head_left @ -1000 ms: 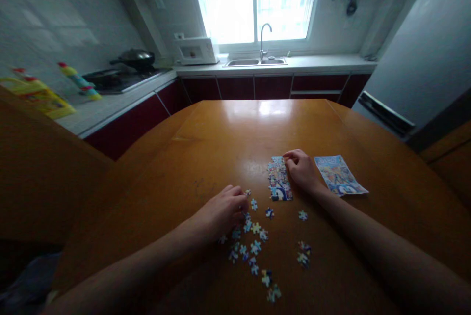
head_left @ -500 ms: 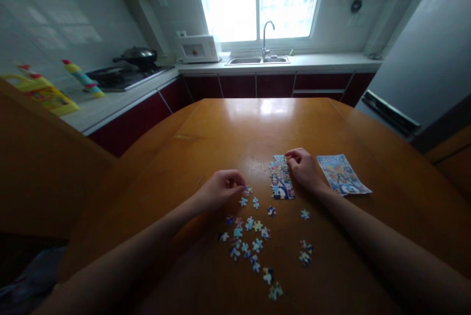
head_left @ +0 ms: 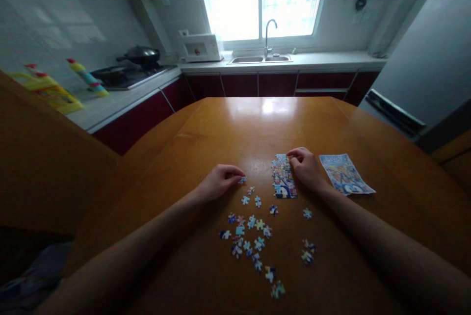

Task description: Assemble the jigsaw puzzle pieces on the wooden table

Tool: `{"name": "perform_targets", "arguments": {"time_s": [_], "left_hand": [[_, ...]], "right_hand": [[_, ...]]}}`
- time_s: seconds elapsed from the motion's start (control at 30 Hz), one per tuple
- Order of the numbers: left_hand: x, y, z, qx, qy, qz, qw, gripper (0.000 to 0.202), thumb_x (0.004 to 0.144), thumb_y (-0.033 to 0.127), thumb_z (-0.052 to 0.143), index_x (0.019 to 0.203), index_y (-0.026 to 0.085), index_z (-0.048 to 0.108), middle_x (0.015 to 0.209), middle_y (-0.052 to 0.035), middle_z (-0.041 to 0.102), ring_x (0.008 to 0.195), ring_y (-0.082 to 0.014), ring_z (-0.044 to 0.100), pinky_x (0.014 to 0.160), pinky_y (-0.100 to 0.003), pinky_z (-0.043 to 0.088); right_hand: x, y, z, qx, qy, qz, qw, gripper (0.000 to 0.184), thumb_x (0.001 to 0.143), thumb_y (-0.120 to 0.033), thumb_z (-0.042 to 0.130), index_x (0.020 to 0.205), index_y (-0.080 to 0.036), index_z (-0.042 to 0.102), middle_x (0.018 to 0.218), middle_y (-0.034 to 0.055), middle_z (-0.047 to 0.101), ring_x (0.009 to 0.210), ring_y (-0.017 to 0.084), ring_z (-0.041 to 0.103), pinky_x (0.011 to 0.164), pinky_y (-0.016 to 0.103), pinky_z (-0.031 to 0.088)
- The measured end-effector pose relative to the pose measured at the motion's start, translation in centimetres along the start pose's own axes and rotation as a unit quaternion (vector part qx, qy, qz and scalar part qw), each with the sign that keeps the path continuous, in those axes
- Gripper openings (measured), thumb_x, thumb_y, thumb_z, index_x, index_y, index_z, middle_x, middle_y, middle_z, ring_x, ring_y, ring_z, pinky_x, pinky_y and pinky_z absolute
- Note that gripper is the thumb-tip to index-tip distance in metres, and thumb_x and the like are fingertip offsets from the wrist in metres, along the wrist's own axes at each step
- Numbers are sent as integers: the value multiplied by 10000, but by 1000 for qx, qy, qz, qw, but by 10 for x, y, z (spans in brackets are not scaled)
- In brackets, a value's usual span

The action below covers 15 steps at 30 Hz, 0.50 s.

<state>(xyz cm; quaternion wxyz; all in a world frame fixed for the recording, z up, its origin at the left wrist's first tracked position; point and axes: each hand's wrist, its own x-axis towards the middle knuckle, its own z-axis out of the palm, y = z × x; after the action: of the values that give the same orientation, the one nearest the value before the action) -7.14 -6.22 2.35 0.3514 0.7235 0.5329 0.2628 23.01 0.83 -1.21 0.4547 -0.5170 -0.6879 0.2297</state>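
Note:
On a wooden table (head_left: pixel 257 123) my left hand (head_left: pixel 220 181) pinches a small jigsaw piece (head_left: pixel 242 180) at its fingertips, just left of a narrow strip of joined puzzle (head_left: pixel 283 178). My right hand (head_left: pixel 306 168) rests with curled fingers against the top right edge of that strip, touching it. Several loose puzzle pieces (head_left: pixel 250 236) lie scattered on the table between my forearms. A printed reference picture (head_left: pixel 346 175) lies flat to the right of my right hand.
A kitchen counter with a sink and tap (head_left: pixel 268 42), a white microwave (head_left: pixel 200 48) and a wok on a hob (head_left: pixel 142 56) runs behind the table. Bottles (head_left: pixel 86 77) stand on the counter at left. A grey fridge (head_left: pixel 419 55) stands at right.
My left hand has left the loose pile and moved up and away from me, carrying one piece toward the joined strip. My right hand has stayed on the strip.

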Motion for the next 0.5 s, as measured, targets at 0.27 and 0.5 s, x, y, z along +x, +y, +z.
{"name": "perform_targets", "arguments": {"time_s": [0.27,0.5], "left_hand": [[10,2,-2,3,9,11,1000,164,858,274,668,909,153,765,795,-43,752,672,-128,605,640,-227,447],[79,19,6,30,22,58,998,137,823,218,686,877,138,783,771,-53,747,664,-123,570,630,-230,421]], "right_hand": [[1,4,4,4,3,-14,1000,197,794,-148,522,793,-184,716,884,85,693,856,220,653,810,357,502],[1,3,3,12,0,-9,1000,195,798,-143,523,796,-182,714,890,79,690,847,208,650,799,345,500]]}}
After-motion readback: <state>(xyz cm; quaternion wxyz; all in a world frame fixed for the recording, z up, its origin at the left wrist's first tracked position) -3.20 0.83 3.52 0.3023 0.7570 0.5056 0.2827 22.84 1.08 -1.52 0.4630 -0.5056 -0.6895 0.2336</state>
